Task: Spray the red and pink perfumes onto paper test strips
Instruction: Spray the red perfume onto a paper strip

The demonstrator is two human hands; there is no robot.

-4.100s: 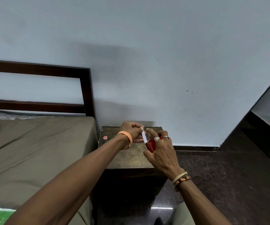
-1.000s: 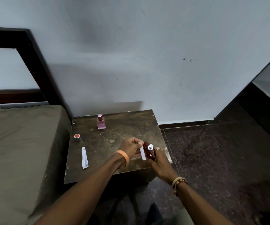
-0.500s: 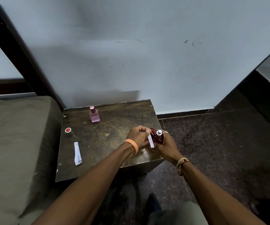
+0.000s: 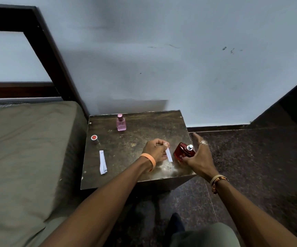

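Red perfume bottle [image 4: 182, 152]: uncapped, tilted, gripped in right hand [image 4: 200, 158] over table [image 4: 149, 125] front-right corner. Test strip [image 4: 168, 155] pinched in left hand [image 4: 154, 150], just beside nozzle; possibly sprayed, wetness not discernible. Pink perfume bottle [image 4: 121, 123] capped at back, spare strip [image 4: 102, 162] unused: left to do.

Single head-worn view looks forward and down from the near side, close over small table [image 4: 135, 138], left hand [image 4: 155, 150] and right hand [image 4: 201, 158] mid-frame, bed [image 4: 28, 148] left, wall [image 4: 179, 59] far.
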